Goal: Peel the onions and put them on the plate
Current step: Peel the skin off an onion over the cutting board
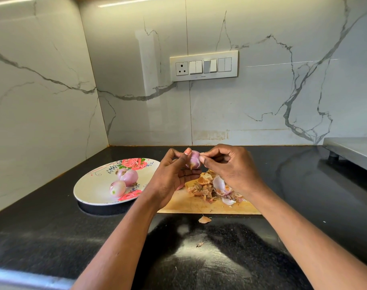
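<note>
A small pink onion (pixel 194 161) is held up above the wooden cutting board (pixel 184 204). My left hand (pixel 174 176) grips it from the left, thumb on top. My right hand (pixel 228 166) touches its right side, thumb and forefinger pinched at its skin. Two peeled pink onions (pixel 128 176) (pixel 117 188) lie on the white plate with red roses (pixel 90 185) to the left of the board. A heap of onion peels (pixel 211 189) lies on the board, partly hidden by my right hand.
A loose peel (pixel 204 219) and a small scrap (pixel 200 244) lie on the black counter (pixel 52 227) in front of the board. Marble walls close off the left and back. A steel stove edge (pixel 349 151) stands at the far right. A switch panel (pixel 203 65) is on the back wall.
</note>
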The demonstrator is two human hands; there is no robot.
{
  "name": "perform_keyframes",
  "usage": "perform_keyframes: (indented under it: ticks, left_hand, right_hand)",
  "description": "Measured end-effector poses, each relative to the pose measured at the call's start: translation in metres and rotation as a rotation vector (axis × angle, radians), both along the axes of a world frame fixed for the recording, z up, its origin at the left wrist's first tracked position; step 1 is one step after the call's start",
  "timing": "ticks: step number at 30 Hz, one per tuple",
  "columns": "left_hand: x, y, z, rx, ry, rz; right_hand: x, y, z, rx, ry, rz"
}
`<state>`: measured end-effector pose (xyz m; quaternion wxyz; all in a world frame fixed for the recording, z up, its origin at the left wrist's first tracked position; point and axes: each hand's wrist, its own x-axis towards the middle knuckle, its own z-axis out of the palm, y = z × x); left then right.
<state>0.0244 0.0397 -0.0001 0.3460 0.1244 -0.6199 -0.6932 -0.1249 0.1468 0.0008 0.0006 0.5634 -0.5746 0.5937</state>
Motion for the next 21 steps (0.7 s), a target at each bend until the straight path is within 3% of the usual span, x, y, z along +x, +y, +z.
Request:
perform_keyframes:
  ticks: [15,21]
  left_hand:
    - [0.0002,0.0009,0.0008,0.051,0.016,-0.009]
    - [0.0010,0.0006,0.0033,0.047,0.056,0.027]
  right_hand:
    - [0.0009,-0.0003,0.0012,0.007,-0.058,0.010]
    - [0.0053,-0.0024,0.0051,0.025,-0.209,0.078]
